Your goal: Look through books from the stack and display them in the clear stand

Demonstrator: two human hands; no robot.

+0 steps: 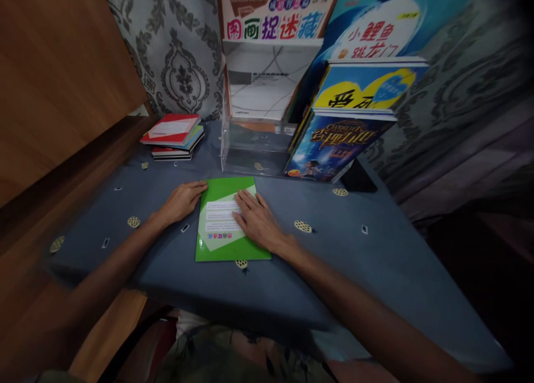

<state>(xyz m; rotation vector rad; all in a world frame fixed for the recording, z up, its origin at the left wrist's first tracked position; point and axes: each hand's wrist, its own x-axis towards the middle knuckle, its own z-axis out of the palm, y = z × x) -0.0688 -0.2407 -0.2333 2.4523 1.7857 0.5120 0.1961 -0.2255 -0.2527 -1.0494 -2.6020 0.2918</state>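
one green book [221, 219] lies flat, just below and left of the frame's centre. the right hand [258, 221] rests open on its cover; the left hand [183, 201], apart from the right, touches the upper-left edge, whether pinching i cannot tell. stacked books [173, 132] sit upper left, a clear rack [246, 141] upper centre.

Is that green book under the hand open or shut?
Shut: the green book lies flat, its cover facing up beneath the right hand.

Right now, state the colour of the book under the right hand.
Green book, with a paler panel; head view shows it best.
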